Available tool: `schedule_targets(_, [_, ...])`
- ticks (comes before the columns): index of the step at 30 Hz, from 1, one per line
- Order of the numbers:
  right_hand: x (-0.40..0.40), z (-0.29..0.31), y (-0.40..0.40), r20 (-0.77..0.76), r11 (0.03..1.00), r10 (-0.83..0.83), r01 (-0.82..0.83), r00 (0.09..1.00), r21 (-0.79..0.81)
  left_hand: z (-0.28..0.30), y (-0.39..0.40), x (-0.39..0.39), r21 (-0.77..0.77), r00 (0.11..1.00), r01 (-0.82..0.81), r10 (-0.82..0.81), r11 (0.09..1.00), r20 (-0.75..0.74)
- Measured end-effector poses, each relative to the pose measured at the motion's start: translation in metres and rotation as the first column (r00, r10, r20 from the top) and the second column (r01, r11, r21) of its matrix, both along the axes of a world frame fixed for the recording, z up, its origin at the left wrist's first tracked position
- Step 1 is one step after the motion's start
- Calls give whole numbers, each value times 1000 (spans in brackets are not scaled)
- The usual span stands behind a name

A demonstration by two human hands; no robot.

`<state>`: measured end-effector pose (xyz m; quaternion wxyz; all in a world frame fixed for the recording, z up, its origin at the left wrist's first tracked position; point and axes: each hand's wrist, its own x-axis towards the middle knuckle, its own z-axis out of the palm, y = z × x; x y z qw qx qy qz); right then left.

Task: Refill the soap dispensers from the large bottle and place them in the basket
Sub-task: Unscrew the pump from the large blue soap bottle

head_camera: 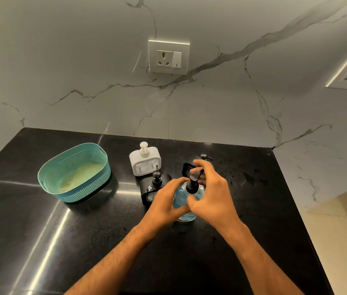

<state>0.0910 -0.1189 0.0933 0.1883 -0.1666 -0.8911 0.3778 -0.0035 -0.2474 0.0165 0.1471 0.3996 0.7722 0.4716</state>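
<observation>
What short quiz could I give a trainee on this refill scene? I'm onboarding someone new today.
1. True or false: the teal basket already holds a dispenser.
2. What does the left hand hold?
3. Which dispenser stands nearer the wall: A) white dispenser B) black dispenser?

Key: 1. False. 2. The blue soap bottle; the right hand has its grip at the black pump. 3. A.

We see our left hand (164,201) gripping the blue bottle (181,201) on the table (40,241), right hand (208,194) at its pump (192,182); basket (74,173) at nine o'clock.
</observation>
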Motion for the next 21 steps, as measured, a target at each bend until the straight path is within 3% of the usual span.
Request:
schedule_targets(3, [0, -2, -3, 45, 992, -122, 120, 992, 33, -2, 0, 0, -12, 1000, -24, 24, 1000, -20])
schedule_targets(7, [3, -7, -6, -5, 980, -188, 188, 982, 62, -3, -2, 0, -12, 1000, -13, 12, 1000, -28])
schedule_targets(13, [6, -10, -4, -75, 993, -113, 115, 991, 30, 0, -1, 1, -3, 1000, 4, -5, 1000, -24])
schedule_targets(21, [9, -4, 0, -31, 1000, -26, 26, 999, -12, -2, -2, 2, -18, 1000, -18, 18, 1000, -21])
